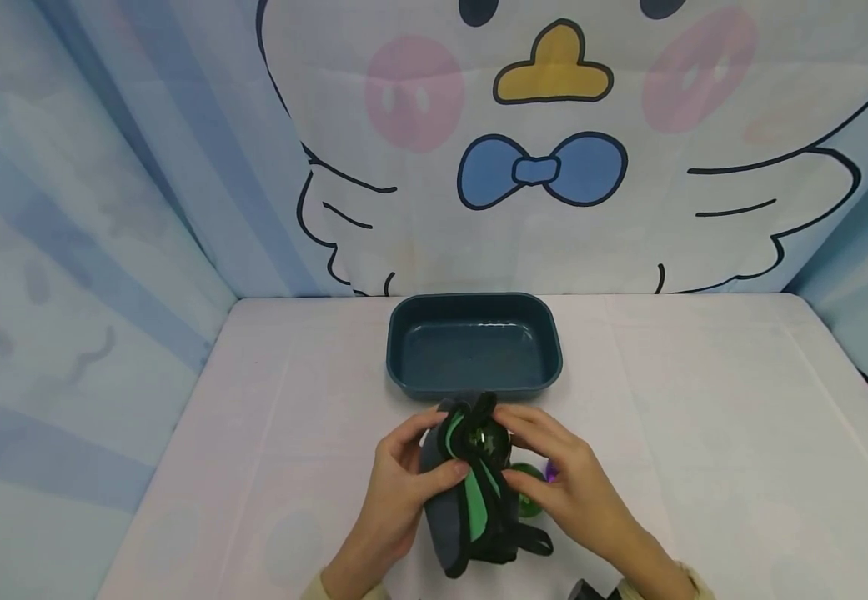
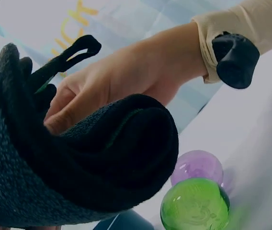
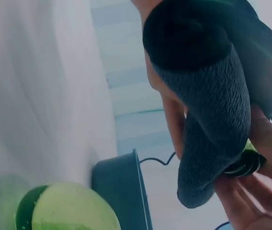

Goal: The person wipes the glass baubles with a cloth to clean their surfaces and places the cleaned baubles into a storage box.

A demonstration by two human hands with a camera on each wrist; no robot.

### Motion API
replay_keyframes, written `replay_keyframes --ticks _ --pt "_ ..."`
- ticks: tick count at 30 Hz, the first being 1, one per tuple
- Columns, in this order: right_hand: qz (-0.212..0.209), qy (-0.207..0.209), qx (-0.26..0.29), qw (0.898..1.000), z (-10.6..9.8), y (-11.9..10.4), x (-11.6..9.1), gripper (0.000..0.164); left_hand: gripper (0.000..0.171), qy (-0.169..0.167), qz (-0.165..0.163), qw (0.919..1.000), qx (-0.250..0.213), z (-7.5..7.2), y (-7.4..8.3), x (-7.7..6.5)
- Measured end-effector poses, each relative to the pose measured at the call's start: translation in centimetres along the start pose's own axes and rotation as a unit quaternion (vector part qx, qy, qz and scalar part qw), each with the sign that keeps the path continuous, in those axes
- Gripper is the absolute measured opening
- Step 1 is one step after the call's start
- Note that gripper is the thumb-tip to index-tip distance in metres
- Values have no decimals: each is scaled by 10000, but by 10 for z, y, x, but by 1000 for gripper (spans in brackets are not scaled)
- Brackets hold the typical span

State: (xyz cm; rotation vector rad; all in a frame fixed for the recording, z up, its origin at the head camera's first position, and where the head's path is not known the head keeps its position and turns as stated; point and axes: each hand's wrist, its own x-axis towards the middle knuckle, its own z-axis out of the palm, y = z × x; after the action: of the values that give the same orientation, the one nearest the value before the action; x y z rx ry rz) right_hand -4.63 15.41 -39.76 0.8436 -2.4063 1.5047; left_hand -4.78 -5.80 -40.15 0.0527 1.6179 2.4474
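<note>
Both hands hold a folded dark grey fabric piece (image 1: 444, 518) with black edging, green strips and black loops, above the table in front of the basin. My left hand (image 1: 398, 487) grips its left side, thumb on top. Opposite, my right hand (image 1: 572, 467) pinches a shiny green ball (image 3: 245, 163) at the fabric's edge, partly covered by the cloth. The rolled fabric end (image 2: 126, 139) fills much of the left wrist view. Behind the right fingers lie another clear green ball (image 1: 528, 492) and a purple ball (image 2: 199, 167), the purple one mostly hidden in the head view.
A dark teal rectangular basin (image 1: 474, 346) stands at the table's back edge, with nothing visible inside. Pale cloth covers the table (image 1: 298, 400). A printed curtain (image 1: 539, 242) hangs behind it, and more curtains hang on both sides.
</note>
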Motion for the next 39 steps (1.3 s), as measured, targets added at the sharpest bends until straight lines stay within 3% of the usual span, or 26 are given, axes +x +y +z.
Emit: replay_keyframes --ticks 5,8,11,15,19,31,36,39 --pt "369 68 396 9985 0 -2 0 54 44 -271 138 9995 28 0 0 0" --pt "478 100 563 9972 0 -1 0 55 44 -192 45 9998 10 0 0 -1" --pt "166 186 251 9994 0 -1 1 62 44 -15 -92 10000 -21 0 1 -1" --pt "-592 181 -221 9978 -1 -1 1 70 44 116 -215 9997 -71 0 0 0" --pt "-911 62 -253 9955 -2 0 2 66 45 127 -209 9997 -87 0 -1 1" --pt "-407 444 31 9982 3 1 1 59 52 -237 239 9994 88 2 0 -2" --pt "-220 8 -391 9990 -8 -3 2 62 50 -60 208 9997 133 3 -2 -2" --pt "-351 -215 -674 9969 -12 -5 2 70 51 47 153 9998 114 3 -2 -3"
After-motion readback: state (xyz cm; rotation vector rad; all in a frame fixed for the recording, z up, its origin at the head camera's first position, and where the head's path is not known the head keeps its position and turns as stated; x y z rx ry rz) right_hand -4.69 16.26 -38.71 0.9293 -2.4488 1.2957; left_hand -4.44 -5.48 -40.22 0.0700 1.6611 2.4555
